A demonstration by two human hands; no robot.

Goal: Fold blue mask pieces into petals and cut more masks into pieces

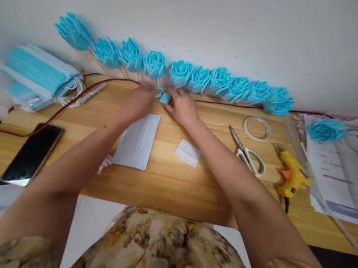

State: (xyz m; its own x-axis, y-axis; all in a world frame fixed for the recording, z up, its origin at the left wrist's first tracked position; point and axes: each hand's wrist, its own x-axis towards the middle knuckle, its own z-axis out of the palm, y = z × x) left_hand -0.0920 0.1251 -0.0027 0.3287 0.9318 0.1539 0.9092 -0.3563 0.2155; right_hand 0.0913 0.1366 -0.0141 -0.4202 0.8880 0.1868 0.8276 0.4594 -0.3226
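Note:
Both my hands are at the back of the wooden table, close together below the row of blue fabric flowers (180,73). My left hand (141,100) is closed, its fingertips at a small blue fabric piece (159,91). My right hand (184,107) has its thumb and finger on either side of another small blue fabric piece (164,98). The fingertips are partly hidden. Nearer to me lies a flat pale face mask sheet (137,141), just below my left hand. A small white scrap (188,152) lies beside my right forearm.
Scissors (246,153), a tape roll (257,129) and a yellow glue gun (292,174) lie at the right, near papers (350,172) with one blue flower (327,130). At the left are a stack of blue masks (41,73), a phone (33,153) and a red-black cable (60,113).

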